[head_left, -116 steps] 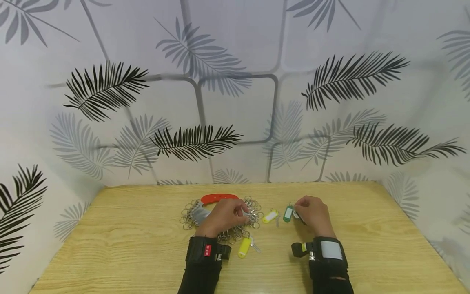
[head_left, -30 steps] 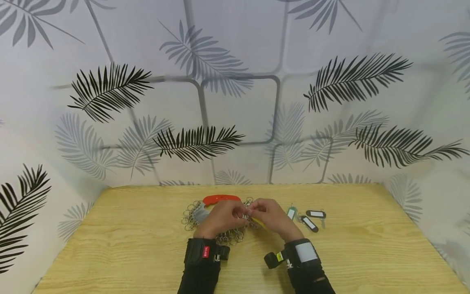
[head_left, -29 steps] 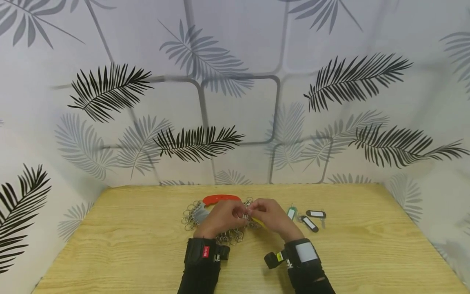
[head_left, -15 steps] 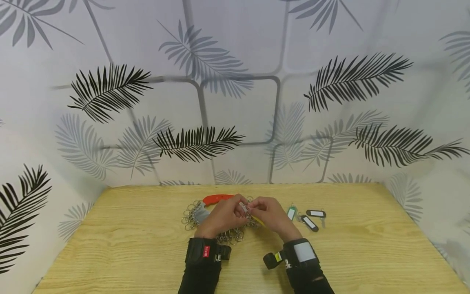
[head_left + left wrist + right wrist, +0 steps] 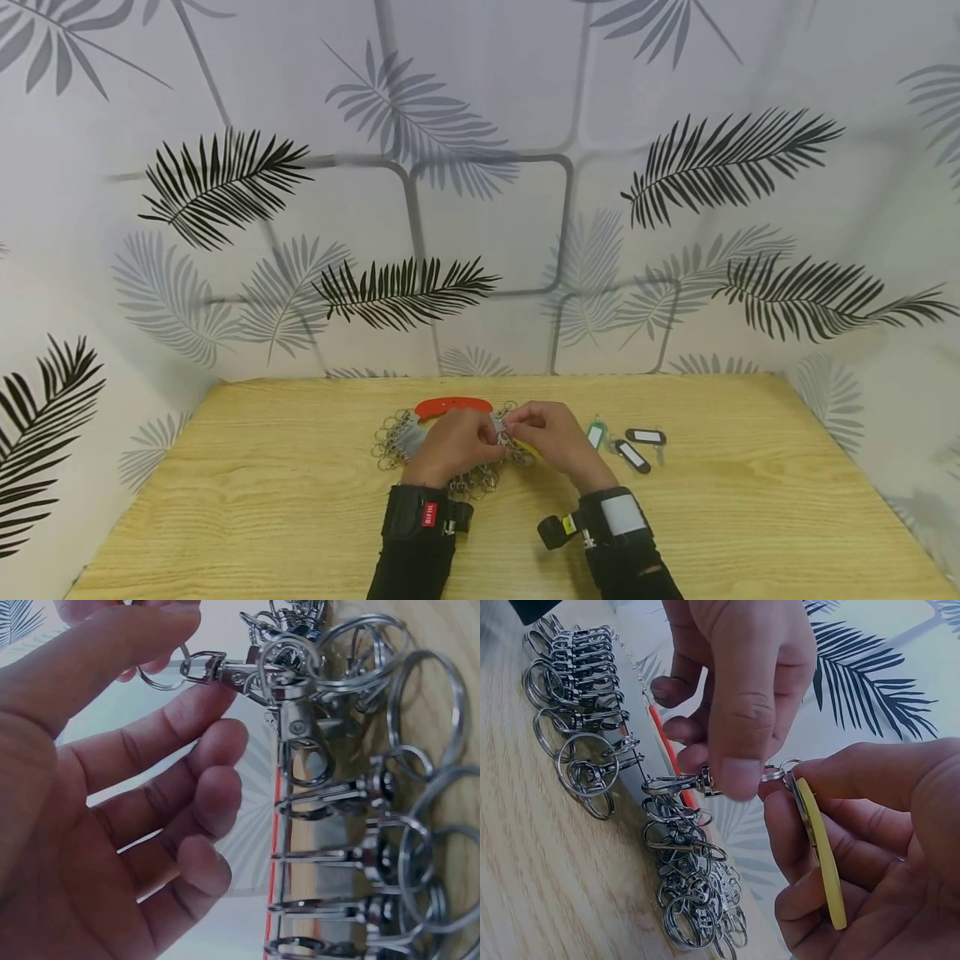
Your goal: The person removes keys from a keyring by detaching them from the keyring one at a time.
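Observation:
A key holder with a red handle (image 5: 453,406) and a grey plate (image 5: 408,437) lies on the table, its edge lined with swivel snap hooks and split rings. My left hand (image 5: 453,442) pinches one snap hook (image 5: 679,784) by its ring end, between thumb and forefinger; the hook is still on the plate's edge. Meeting it fingertip to fingertip, my right hand (image 5: 555,437) grips a yellow key tag (image 5: 823,862). The tag's small ring (image 5: 791,769) sits at the snap hook's ring; fingers hide whether they are linked.
Right of my right hand lie a green key tag (image 5: 596,433) and two black key tags, one nearer (image 5: 632,456) and one farther back (image 5: 646,436). A leaf-patterned backdrop (image 5: 480,333) stands behind the wooden table (image 5: 262,500).
My right hand has come left from the green tag to my left hand, with a yellow tag in it. Two black tags now lie at right. Over the last second, only small finger shifts.

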Motion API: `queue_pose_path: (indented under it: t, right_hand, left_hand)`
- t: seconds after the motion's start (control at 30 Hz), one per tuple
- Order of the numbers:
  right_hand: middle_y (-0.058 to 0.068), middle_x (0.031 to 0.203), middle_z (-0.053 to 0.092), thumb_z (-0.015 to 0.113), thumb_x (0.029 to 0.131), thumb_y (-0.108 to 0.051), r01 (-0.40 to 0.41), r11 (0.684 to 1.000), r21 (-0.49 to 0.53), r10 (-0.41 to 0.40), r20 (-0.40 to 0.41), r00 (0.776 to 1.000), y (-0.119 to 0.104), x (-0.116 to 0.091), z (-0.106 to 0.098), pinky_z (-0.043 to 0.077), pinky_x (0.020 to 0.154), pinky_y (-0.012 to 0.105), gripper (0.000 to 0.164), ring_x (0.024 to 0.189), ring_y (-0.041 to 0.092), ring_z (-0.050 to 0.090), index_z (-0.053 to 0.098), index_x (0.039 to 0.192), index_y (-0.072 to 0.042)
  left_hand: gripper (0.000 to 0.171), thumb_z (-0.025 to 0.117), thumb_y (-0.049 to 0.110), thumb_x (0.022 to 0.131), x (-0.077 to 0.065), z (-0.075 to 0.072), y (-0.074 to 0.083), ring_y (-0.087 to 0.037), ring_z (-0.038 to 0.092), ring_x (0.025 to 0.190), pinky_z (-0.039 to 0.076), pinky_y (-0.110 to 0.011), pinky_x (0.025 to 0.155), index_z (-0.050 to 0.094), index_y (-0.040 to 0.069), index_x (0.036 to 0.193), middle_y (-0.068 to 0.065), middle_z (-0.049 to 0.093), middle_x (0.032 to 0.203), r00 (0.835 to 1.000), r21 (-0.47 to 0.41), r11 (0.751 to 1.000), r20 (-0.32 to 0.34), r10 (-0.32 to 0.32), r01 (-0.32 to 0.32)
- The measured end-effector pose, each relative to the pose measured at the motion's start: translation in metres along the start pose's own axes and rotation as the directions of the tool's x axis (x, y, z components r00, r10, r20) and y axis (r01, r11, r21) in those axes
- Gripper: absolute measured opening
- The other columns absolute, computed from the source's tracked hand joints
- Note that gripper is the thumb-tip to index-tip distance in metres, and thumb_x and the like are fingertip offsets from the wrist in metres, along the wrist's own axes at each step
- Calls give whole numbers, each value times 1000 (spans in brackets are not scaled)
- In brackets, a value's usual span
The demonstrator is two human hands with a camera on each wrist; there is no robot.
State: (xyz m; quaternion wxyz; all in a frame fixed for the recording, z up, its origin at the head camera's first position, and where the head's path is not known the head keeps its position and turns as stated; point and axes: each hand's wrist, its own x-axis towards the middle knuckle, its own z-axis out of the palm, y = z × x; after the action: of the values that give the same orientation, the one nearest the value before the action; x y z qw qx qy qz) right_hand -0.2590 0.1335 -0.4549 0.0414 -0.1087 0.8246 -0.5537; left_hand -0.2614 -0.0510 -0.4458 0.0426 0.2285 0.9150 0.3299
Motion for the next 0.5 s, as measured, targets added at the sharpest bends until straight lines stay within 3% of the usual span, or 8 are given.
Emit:
queue_pose_path:
  t: [0.13,0.5]
  right_hand:
    - [3,96,71,66,92,-12,1,1000,0,-1,-2,1000,-1,0,0,52,76,33,12,87,16,65,73,99,-6]
    - [4,93,71,67,91,-13,1,1000,0,-1,-19,1000,-2,-1,0,52,72,33,10,85,16,65,73,96,-7]
  left_hand:
    - [16,74,19,85,1,-1,0,-11,51,58,42,-28,54,65,17,71,5,58,69,1000,-17,1000,9,17,-17]
    - [7,74,19,86,2,-2,0,-11,57,72,48,-29,64,71,14,90,4,62,81,998,-79,995,13,55,-54]
